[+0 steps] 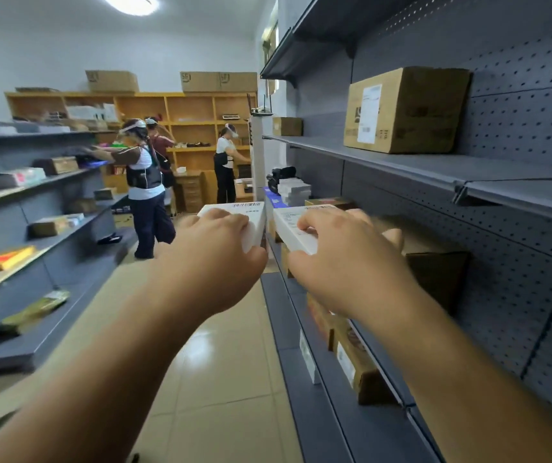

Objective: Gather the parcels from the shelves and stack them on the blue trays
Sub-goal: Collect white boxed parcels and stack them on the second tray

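Observation:
My left hand (pixel 214 259) grips a white labelled parcel (pixel 251 217) out in front of me over the aisle. Beside it, my right hand (pixel 341 262) grips a second white parcel (pixel 288 225) with a printed label, close to the front edge of the grey shelf unit (pixel 401 165) on my right. The two parcels are held side by side, almost touching. Ahead, past the parcels, a blue tray (pixel 273 200) carries a stack of white boxes (pixel 296 190) and a dark item.
A large cardboard box (pixel 405 110) and a small one (pixel 287 126) sit on the right shelf above. Brown parcels (pixel 355 359) lie on the lower right shelves. Grey shelves (pixel 34 208) with packets line the left. Three people (pixel 146 182) work ahead by wooden shelving (pixel 194 128).

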Demonstrator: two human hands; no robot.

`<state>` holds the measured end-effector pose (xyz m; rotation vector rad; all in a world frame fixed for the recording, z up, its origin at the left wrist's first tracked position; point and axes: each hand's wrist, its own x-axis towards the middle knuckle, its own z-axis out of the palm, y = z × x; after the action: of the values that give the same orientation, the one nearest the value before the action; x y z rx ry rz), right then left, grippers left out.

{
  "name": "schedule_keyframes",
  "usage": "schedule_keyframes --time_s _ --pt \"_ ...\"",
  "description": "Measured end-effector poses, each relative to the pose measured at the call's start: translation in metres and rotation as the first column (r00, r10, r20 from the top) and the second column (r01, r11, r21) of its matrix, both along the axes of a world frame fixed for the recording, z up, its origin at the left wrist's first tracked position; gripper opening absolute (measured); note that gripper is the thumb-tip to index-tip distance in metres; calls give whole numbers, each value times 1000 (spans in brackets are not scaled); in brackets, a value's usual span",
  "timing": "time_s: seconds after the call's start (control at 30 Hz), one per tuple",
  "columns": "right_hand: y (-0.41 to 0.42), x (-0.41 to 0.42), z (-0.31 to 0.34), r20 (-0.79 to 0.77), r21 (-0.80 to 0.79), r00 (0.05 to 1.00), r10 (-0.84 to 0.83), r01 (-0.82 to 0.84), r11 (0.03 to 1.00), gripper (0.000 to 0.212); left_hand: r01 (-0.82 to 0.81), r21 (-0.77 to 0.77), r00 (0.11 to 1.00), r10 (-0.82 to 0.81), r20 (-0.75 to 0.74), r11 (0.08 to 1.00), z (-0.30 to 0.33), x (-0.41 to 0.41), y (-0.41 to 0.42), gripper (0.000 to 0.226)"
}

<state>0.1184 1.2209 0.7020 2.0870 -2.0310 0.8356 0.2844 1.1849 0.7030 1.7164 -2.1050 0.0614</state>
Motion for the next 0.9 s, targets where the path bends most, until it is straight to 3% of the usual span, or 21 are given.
schedule_keyframes --time_s 0.27,0.43,0.9 --pt "-61 36 -47 71 34 997 44 -46 998 42 -113 46 993 111 36 993 -46 34 -35 28" --pt "-92 55 -75 47 40 996 71 -73 997 46 -170 73 985 171 -4 983 -74 48 -59 45" --pt "-208 55 -141 100 121 975 198 -210 970 44 -339 155 937 348 -33 928 -143 42 -147 48"
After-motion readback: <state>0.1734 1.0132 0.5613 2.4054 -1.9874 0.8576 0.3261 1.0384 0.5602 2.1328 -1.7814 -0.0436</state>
